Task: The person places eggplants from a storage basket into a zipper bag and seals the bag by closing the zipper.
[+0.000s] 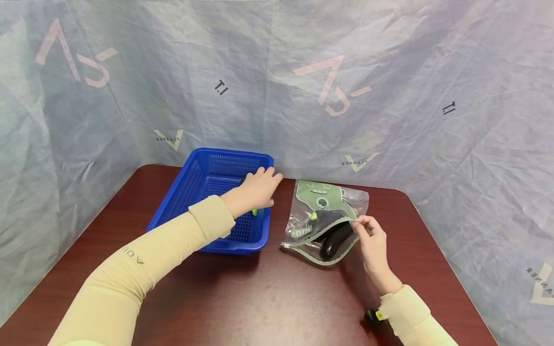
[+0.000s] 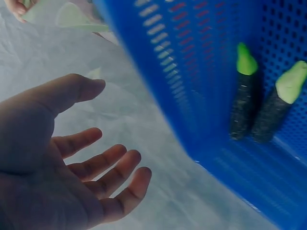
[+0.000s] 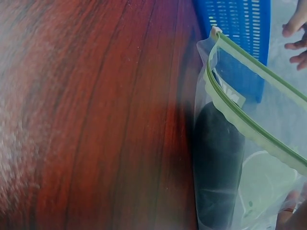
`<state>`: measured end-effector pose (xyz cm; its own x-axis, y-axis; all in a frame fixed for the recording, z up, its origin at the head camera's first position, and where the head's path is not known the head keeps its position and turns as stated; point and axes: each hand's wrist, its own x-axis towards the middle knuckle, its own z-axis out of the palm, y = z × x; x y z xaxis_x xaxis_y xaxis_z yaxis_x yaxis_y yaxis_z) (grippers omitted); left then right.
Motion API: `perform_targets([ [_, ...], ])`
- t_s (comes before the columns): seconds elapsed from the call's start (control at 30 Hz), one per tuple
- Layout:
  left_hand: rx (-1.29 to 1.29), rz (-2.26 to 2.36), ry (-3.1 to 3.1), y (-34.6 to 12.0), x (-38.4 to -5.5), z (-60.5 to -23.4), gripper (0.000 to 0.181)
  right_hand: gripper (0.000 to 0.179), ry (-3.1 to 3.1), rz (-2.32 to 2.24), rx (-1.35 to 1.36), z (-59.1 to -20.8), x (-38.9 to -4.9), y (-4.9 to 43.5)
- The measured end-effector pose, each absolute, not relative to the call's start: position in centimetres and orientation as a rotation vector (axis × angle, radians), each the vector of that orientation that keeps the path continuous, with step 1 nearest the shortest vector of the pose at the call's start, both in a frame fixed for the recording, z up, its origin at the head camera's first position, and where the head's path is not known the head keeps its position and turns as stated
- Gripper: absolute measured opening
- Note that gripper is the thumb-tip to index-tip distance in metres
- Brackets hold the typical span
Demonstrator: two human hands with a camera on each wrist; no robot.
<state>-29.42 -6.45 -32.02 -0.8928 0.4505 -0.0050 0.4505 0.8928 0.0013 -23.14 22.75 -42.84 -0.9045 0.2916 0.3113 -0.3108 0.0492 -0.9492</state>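
My left hand is over the right rim of a blue plastic basket, fingers spread and loosely bent, holding nothing. In the left wrist view it is apart from the basket wall. Two dark, long vegetables with bright green ends lie inside the basket. My right hand pinches the edge of a clear zip bag with a green print, its mouth gaping toward me. Inside the bag lies a glossy dark eggplant, and a green stem end shows through the plastic.
The basket and bag stand side by side on a dark red-brown wooden table. A grey printed cloth hangs behind the table and along both sides. Beneath my right sleeve is a small black object with a yellow tag.
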Motion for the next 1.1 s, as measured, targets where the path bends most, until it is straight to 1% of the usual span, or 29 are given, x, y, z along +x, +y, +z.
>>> perform_targets([
  [0.17,0.668,0.053,3.052,-7.8,-31.1,-33.0,0.068,0.011,-1.903,1.924,0.026,-42.8,-23.2,22.8],
  [0.4,0.587,0.090,3.032,-9.4,-32.9,-34.1,0.073,0.007,-1.886,1.939,0.042,-42.7,-23.4,22.8],
  [0.73,0.466,0.154,2.959,-10.6,-34.6,-35.0,0.075,0.003,-1.862,1.951,0.033,-42.8,-23.3,22.7],
  [0.9,0.382,0.197,2.910,-10.9,-35.4,-35.4,0.077,0.006,-1.857,1.950,0.035,-42.8,-23.3,22.8],
  [1.1,0.333,0.265,2.849,-11.4,-35.6,-35.8,0.079,0.004,-1.863,1.946,0.038,-42.8,-23.3,22.9],
])
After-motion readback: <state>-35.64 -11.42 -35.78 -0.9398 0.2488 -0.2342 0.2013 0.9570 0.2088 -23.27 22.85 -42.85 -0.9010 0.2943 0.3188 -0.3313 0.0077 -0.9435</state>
